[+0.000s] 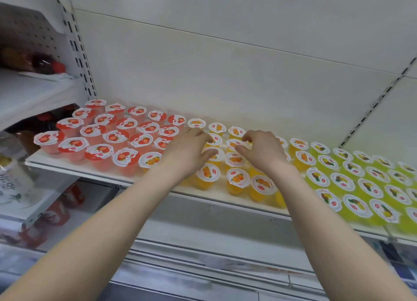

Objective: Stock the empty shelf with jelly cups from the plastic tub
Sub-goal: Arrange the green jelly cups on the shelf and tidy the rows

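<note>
Orange jelly cups [238,178]: middle block of the shelf, several rows deep, lids up; the block's long axis runs front edge to back wall, 6 to 12 o'clock.
Left hand [189,152]: palm down over the block's left columns, fingers loosely spread and curled toward 2 o'clock, tips touching a lid; whether it pinches a cup cannot be told.
Right hand [265,150]: palm down over the block's right side, thumb and forefinger curled near a cup at 10 o'clock of the hand; a closed pinch cannot be confirmed.
Key relation: the cups between the hands lie at 12 o'clock of both wrists; both hands about equally near, the gap between them over the centre column.
Red jelly cups [106,138]: block at 9 o'clock of the hands, touching the orange block.
Yellow-green jelly cups [361,183]: block at 3 to 4 o'clock.
Shelf [74,173]: white, nearly full; stocking judged near done, straightening likely in hand.
Plastic tub: not in view.
Bottles [42,63]: neighbouring bay, 9 to 10 o'clock.
</note>
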